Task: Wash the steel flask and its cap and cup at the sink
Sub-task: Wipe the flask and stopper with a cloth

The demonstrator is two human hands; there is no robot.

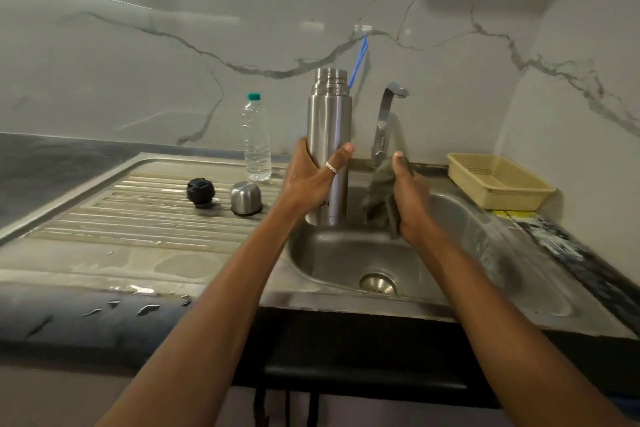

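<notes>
"Through the head camera, the left hand (311, 177) holds the steel flask (329, 135) upright over the left edge of the sink (346, 260). Its fingers (341, 156) are wrapped round the lower half. What worries you?"

"The grip. The body is smooth brushed steel, a plain cylinder with nothing to catch on, and the hand looks wet. I'd say it could slide down through the fingers and bang on the sink rim."

"And the right hand (407, 194)?"

"It's closed round a limp, dull green cloth (379, 198), bunched just beside the flask and below the curved metal tap (386, 114). A hard rub on one side could tip the tall flask, since it's held so low."

"The neck is open, stepped and threaded."

"So a tilt would spill whatever is inside, though I can't tell if anything is."

"The other parts?"

"The black ribbed cap (200, 191) and the domed steel cup (245, 197), mouth down, sit a little apart on the ridged draining board (138, 218). A clear plastic bottle (257, 142) stands near them. The board shines wet, so a stray forearm could send the round cap rolling towards the dark table (52, 163)."
</notes>
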